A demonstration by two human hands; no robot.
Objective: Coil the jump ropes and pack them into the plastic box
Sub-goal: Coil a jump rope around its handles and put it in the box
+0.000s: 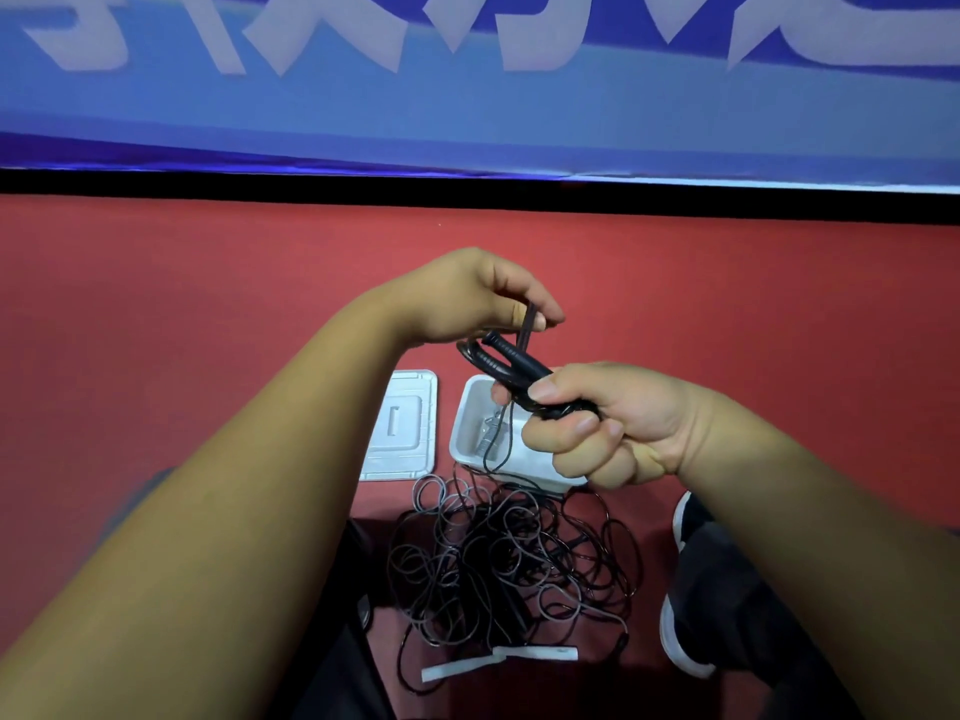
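Note:
My right hand (605, 426) grips two black jump rope handles (511, 362) held side by side, pointing up and left. My left hand (475, 296) pinches a short loop of the black cord (529, 327) just above those handles. A thin strand hangs from the handles down over the open white plastic box (467, 433), which stands on the red floor and has some small grey items inside. A tangled heap of black jump rope cords (506, 561) lies on the floor in front of the box, between my legs.
The box's white lid (400, 428) lies flat to the left of the box. Two white strips (498, 659) lie at the near edge of the tangle. My shoe (680, 631) sits to the right. A blue banner wall (467, 106) bounds the red floor (156, 304) at the back.

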